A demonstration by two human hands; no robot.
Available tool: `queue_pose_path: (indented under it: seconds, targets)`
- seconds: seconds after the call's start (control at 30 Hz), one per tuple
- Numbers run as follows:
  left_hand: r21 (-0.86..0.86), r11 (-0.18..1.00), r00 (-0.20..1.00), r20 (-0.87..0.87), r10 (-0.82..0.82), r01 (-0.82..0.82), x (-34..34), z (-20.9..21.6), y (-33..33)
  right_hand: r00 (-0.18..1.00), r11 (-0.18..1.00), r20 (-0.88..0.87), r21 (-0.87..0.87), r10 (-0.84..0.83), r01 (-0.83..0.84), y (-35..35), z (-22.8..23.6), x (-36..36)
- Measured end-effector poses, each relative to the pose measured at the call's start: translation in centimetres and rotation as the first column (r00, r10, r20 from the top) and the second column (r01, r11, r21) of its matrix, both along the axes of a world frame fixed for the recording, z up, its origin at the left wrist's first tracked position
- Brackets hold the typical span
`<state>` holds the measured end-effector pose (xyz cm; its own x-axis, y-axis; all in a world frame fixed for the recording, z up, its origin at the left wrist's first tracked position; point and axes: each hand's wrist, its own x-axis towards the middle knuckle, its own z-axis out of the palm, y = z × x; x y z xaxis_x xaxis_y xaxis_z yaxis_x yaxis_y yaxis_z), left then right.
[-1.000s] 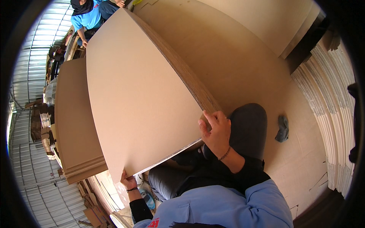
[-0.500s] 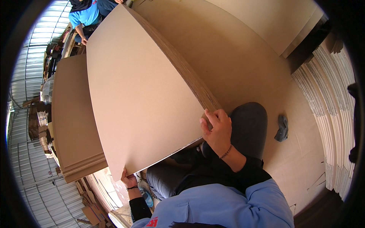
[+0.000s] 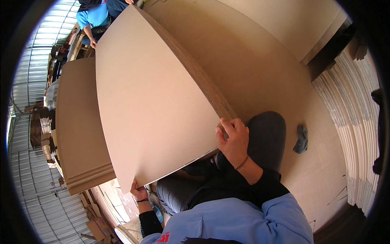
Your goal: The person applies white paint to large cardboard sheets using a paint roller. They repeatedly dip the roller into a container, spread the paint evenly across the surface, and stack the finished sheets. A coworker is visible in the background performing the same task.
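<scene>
In the head view, the large cardboard sheet [image 3: 150, 93] lies in front of you, its right edge running along a stack of brown cardboard [image 3: 215, 99] beneath. Your left hand [image 3: 139, 192] is closed on the sheet's near-left corner, thumb on top, the other fingers hidden underneath. Your right hand [image 3: 235, 138] is cupped, half open, over the sheet's near-right corner, thumb and forefinger on its face; you cannot tell here whether it pinches the sheet or only steadies it. At the sheet's far-left corner, a co-worker's hand [image 3: 94, 43] touches the edge. Left of the sheet sits a second pile of brown cardboard [image 3: 83, 122]; well to its right are layered corrugated boards [image 3: 345, 118] and, nearer, a crumpled dark grey cloth [image 3: 301, 139]. As far as can be judged, the sheet is already roughly in line with the stack along the right edge, but your hands are not yet off it, so handling it looks unfinished; whether it rests flat throughout cannot be told.
</scene>
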<state>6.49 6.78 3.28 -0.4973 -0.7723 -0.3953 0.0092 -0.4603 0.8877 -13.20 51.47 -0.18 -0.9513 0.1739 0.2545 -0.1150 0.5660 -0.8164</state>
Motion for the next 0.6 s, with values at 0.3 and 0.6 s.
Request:
queue_pose_path:
  seconds: [0.3,0.6]
  targets:
    - [-0.78,0.617,0.73,0.481,0.485,0.103,0.2,-0.8,3.5,1.0,1.0,0.014,-0.005,0.006,-0.006,0.1,-0.3,-0.1]
    - [-0.447,0.301,0.374,0.887,0.271,0.843,-7.8,-0.5,7.1,0.999,0.999,0.013,0.043,0.033,-0.033,0.4,-0.7,-0.2]
